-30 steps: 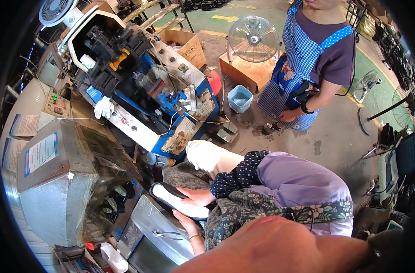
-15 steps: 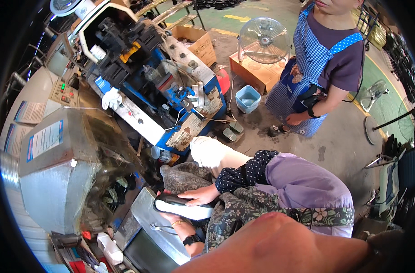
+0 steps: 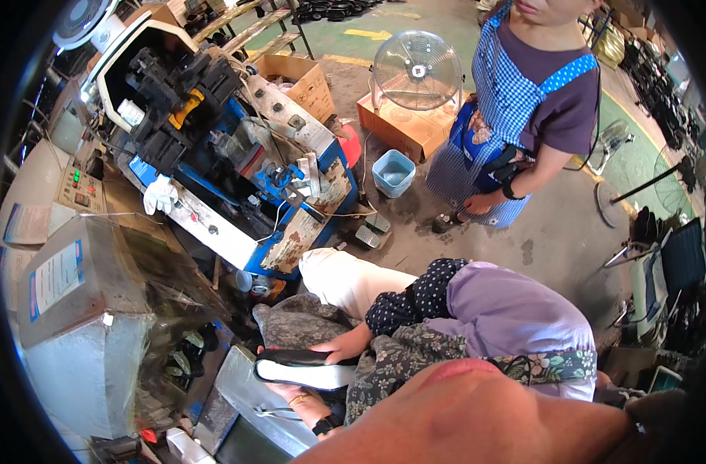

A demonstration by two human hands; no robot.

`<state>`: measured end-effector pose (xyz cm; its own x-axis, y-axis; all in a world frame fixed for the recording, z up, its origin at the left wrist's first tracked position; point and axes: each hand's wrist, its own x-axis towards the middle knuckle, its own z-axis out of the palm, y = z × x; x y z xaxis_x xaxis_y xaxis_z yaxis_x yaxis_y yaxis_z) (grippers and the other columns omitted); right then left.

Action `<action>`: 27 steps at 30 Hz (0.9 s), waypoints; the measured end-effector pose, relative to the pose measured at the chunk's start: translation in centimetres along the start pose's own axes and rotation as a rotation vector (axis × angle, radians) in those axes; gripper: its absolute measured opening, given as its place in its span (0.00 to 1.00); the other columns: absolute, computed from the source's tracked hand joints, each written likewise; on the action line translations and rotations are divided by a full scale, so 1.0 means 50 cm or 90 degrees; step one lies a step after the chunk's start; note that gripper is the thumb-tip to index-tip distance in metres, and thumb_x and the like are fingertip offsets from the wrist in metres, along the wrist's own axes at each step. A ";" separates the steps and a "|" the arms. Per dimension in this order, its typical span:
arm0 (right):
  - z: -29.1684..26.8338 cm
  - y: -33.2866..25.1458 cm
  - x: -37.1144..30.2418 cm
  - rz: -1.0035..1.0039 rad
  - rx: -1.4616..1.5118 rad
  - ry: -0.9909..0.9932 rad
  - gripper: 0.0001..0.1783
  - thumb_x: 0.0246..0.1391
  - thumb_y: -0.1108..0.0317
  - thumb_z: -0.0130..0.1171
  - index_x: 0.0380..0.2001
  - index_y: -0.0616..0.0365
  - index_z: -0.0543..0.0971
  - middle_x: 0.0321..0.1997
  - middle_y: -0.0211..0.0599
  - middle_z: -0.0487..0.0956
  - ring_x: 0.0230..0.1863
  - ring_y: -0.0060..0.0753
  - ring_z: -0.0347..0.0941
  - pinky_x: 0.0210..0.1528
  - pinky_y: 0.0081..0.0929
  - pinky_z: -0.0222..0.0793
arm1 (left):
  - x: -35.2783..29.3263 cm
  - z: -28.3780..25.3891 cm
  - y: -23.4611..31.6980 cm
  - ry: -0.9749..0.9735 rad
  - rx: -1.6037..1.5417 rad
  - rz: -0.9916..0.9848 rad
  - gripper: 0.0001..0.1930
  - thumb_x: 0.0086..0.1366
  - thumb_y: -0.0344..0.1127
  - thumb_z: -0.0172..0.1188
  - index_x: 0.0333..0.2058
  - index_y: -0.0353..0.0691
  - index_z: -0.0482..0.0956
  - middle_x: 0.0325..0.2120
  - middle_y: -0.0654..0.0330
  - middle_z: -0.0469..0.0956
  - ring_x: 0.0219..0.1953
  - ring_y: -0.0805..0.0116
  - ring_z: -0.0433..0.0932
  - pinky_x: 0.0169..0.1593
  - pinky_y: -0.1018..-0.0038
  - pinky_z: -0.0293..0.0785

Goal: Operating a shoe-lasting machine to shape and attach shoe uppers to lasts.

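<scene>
A black shoe [image 3: 314, 376] with a long white face lies across my lap, the white side turned toward me. Under its lower edge, my left hand [image 3: 291, 394] supports it with fingers curled round; a bracelet and a dark watch are on that wrist. From above, my right hand [image 3: 343, 345], in a dotted dark sleeve, grips the black upper edge near its right end. Part of the left hand's fingers is hidden behind the shoe. A floral apron [image 3: 391, 359] covers my lap just right of it.
A metal-topped stand [image 3: 248, 394] is below the shoe, beside a grey machine housing [image 3: 90, 371]. A blue-white machine [image 3: 237, 240] stands ahead. A blue bucket [image 3: 393, 176], a fan [image 3: 417, 71] on a carton, and another person in a checked apron [image 3: 469, 182] are beyond.
The shoe has tilted, showing more of its white face. My right hand has shifted from lying flat across the black part to gripping its edge. The whole view has also shifted slightly.
</scene>
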<state>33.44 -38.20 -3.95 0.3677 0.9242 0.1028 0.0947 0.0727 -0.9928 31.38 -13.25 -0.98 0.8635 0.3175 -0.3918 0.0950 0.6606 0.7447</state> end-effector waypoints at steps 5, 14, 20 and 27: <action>0.029 0.030 -0.018 0.030 -0.136 0.100 0.48 0.70 0.40 0.38 0.72 0.71 0.41 0.76 0.66 0.49 0.76 0.55 0.50 0.74 0.35 0.49 | 0.000 -0.004 0.009 0.015 0.006 0.018 0.22 0.70 0.51 0.46 0.55 0.45 0.77 0.39 0.58 0.83 0.40 0.60 0.82 0.49 0.61 0.79; -0.030 -0.024 -0.032 0.058 0.066 -0.009 0.39 0.73 0.50 0.40 0.73 0.66 0.45 0.77 0.56 0.52 0.76 0.43 0.51 0.74 0.32 0.47 | -0.041 0.076 0.016 0.047 0.122 0.109 0.28 0.72 0.50 0.47 0.65 0.41 0.68 0.59 0.57 0.71 0.59 0.59 0.70 0.66 0.61 0.62; -0.115 -0.115 -0.029 0.163 -0.157 -0.100 0.36 0.71 0.51 0.45 0.70 0.67 0.55 0.62 0.67 0.70 0.61 0.53 0.72 0.64 0.39 0.64 | -0.084 0.162 0.035 0.012 0.280 0.140 0.30 0.62 0.26 0.64 0.63 0.38 0.68 0.52 0.55 0.73 0.52 0.65 0.72 0.59 0.71 0.67; -0.188 -0.135 0.142 0.003 -0.083 0.229 0.35 0.71 0.48 0.47 0.68 0.65 0.61 0.60 0.53 0.76 0.59 0.40 0.74 0.59 0.31 0.69 | -0.091 0.219 0.028 -0.108 0.388 0.141 0.30 0.64 0.26 0.64 0.64 0.38 0.65 0.53 0.56 0.73 0.52 0.67 0.72 0.59 0.72 0.68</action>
<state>44.10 -35.66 4.06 0.6679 0.7317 0.1358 0.2008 -0.0014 -0.9796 32.99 -21.25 7.77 0.9558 0.2576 -0.1421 0.1271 0.0741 0.9891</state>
